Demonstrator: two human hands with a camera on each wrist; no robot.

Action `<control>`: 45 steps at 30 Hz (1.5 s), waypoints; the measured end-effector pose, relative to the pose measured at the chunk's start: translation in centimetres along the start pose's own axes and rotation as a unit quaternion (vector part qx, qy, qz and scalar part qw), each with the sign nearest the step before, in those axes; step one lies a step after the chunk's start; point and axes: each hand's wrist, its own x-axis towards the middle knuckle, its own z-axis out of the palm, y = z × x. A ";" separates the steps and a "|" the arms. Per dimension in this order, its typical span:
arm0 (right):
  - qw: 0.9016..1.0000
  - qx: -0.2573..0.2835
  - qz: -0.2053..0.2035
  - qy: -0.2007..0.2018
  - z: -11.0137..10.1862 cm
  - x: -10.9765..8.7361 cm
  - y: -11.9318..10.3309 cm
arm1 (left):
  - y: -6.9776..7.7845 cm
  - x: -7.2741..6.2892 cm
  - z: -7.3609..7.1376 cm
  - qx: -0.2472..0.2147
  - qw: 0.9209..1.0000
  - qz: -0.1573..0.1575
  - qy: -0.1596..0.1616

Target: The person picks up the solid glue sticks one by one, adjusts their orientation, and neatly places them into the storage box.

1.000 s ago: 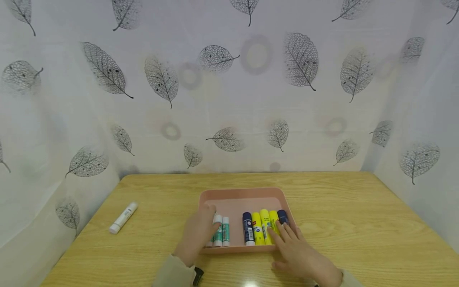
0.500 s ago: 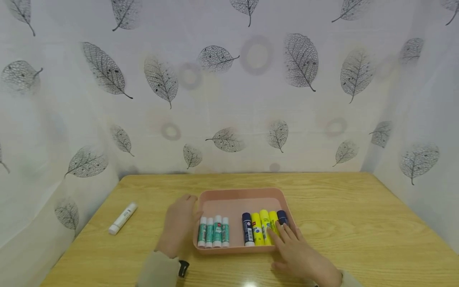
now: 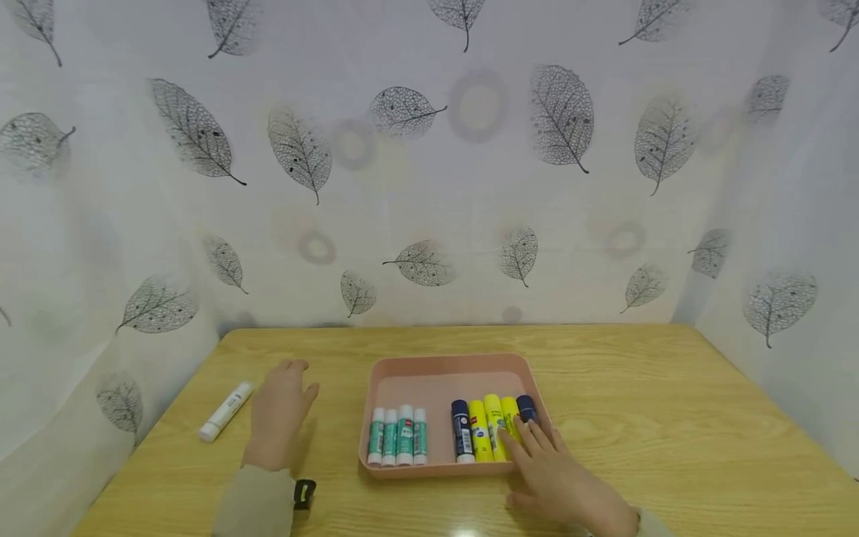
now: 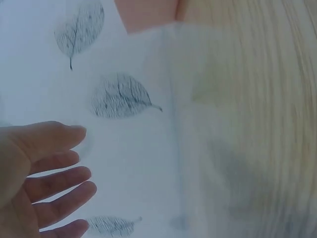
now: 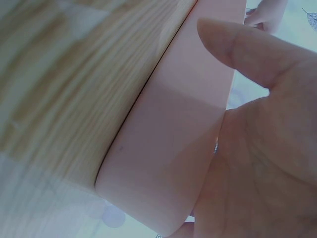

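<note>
My left hand (image 3: 278,410) hovers over the table left of the tray, fingers loosely extended and nothing in them; the left wrist view shows the same bare hand (image 4: 44,183). Just to its left lies a white glue stick (image 3: 227,412), slanted on the wood. My right hand (image 3: 557,470) rests at the front right corner of a pink tray (image 3: 443,364), its spread fingers over the yellow glue sticks (image 3: 493,425) and a dark blue one (image 3: 526,408). In the right wrist view, its thumb (image 5: 237,47) stands beside the tray's outer wall (image 5: 163,124).
Several green-and-white glue sticks (image 3: 405,436) stand in a row at the tray's left front. Another dark blue glue stick (image 3: 461,431) begins the right row. The wooden table (image 3: 637,388) backs onto a leaf-patterned curtain (image 3: 429,186).
My left hand has moved left, away from the green glue sticks and the tray, toward the white glue stick on the table. My right hand has stayed in place.
</note>
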 end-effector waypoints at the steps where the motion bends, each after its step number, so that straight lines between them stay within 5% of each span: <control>1: 1.000 0.000 0.000 -0.001 0.0 0.0 0.0 | -0.5 0.0 -0.2 -0.003 1.000 -0.011 -0.006; 7: 1.000 0.004 0.005 -0.003 0.0 0.0 0.0 | -3.5 -0.3 -1.0 -0.001 0.997 -0.078 -0.024; 14: 1.000 0.007 0.008 -0.004 0.0 0.0 0.0 | -7.0 -1.3 -1.4 -0.031 0.993 -0.113 0.002; 20: 1.000 -0.001 0.000 0.002 0.0 -0.1 -0.1 | -9.1 -1.6 -1.5 -0.044 0.986 -0.153 -0.048; 32: 1.000 0.000 0.001 0.004 0.1 0.0 -0.1 | -9.7 -1.8 -1.9 -0.053 0.979 -0.160 -0.111; 45: 1.000 0.006 0.010 -0.001 0.1 0.1 -0.1 | -9.4 -1.7 -1.7 -0.054 0.974 -0.179 -0.127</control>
